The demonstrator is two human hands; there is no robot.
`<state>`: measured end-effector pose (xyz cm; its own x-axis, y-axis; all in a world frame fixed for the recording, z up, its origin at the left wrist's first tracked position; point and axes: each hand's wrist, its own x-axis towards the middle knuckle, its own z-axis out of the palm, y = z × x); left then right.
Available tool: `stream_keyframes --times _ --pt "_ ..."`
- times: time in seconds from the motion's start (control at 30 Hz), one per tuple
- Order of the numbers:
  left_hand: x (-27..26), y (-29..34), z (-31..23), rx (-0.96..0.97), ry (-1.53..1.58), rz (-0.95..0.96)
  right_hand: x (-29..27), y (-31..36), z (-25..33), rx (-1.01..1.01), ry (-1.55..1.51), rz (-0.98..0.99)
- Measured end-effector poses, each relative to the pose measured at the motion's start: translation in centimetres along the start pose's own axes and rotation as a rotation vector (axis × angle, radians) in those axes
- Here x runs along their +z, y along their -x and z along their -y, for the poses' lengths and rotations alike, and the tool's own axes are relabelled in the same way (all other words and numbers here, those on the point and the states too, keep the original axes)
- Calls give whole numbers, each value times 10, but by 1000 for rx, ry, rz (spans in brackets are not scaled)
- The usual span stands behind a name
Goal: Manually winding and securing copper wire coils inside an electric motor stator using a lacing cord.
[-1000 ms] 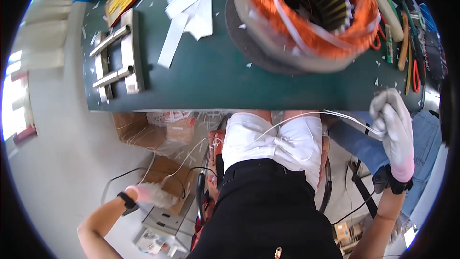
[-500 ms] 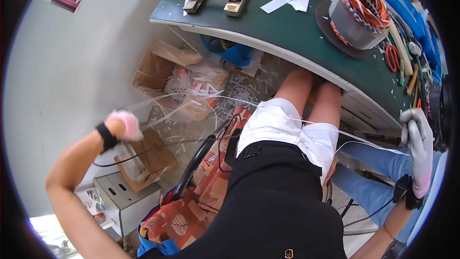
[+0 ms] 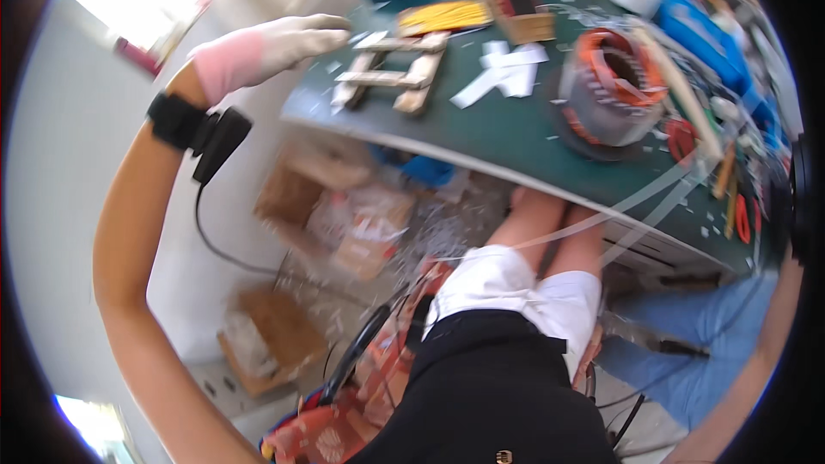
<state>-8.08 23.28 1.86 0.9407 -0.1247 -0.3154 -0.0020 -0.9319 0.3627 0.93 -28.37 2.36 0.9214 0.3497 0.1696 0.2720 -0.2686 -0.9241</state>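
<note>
Our left arm rises from the lower left edge, bent at the elbow, the forearm bare — a black band (image 3: pixel 176 119) sits on the wrist. The left hand (image 3: pixel 271 47) wears a pale glove with a pink cuff, fingers stretched out flat and together, holding nothing. Of our right arm only the bare forearm shows at the right rim — its hand is out of view.

The right hand is lying outside the picture, beyond the green table (image 3: pixel 516 133). Motion is blurring the cardboard boxes (image 3: pixel 344 215) under that table.
</note>
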Motion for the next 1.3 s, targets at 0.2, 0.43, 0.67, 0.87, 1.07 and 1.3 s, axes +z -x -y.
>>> stream_keyframes --times 0.2,0.43,0.67,0.87,1.07,1.3 --pt "92 -92 -69 651 -169 -757 50 19 -56 -144 -129 -446" --pt "151 -183 -138 1143 107 -616 115 31 -232 219 98 -416" --pt "175 -213 -143 1211 84 -669 139 -34 -258 16 217 -507" --pt "176 -206 -137 1271 203 -730 144 -2 -241 150 195 -509" --pt "140 -216 -122 1164 116 -494 144 33 -229 143 111 -484" --pt "167 -180 -149 947 -44 -703 138 -18 -243 63 115 -334"
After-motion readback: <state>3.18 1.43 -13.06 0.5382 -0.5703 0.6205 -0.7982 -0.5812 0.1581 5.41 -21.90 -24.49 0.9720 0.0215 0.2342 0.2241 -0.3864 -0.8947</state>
